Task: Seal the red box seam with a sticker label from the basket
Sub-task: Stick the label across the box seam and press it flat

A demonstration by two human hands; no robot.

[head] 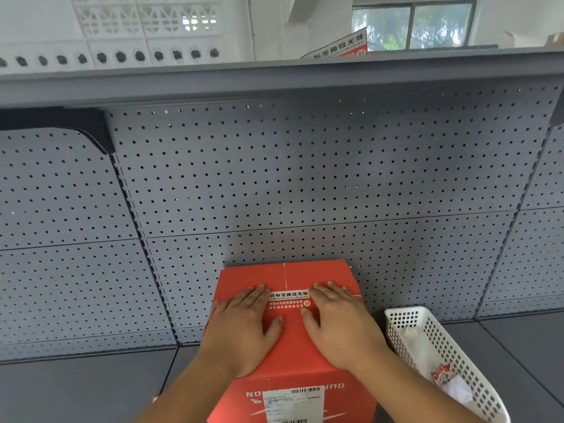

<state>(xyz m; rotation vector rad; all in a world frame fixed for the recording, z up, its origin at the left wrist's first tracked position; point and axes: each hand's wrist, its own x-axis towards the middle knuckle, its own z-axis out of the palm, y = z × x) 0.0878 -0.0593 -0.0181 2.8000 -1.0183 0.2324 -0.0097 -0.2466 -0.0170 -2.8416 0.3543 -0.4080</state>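
Low in the middle of the frame a red box (pixel 290 331) stands on a grey shelf (pixel 76 389), its far side close to the grey pegboard back panel (pixel 305 178) that fills most of the view. Both hands lie flat on the box top, palms down and fingers spread, gripping nothing. The left hand (pixel 241 325) rests left of centre and the right hand (pixel 341 322) right of centre, with their thumbs pointing toward each other. Between the fingertips a sticker label (pixel 289 299) lies across the lid seam (pixel 285 274), which runs from the far edge of the top toward the viewer; the label has a white upper strip with black characters and a red lower part with white characters. The fingertips of each hand touch or cover the label's outer ends. A white shipping label (pixel 293 404) with barcodes sits on the box's near face at the bottom edge of the frame. Just to the right of the box, in the lower right of the frame, stands a white perforated basket (pixel 403 319) holding some white and red paper scraps (pixel 442 375). At the top of the frame, above the upper shelf ledge (pixel 274 74), part of a large red and white sign (pixel 338 45) shows in front of a window (pixel 412 24).
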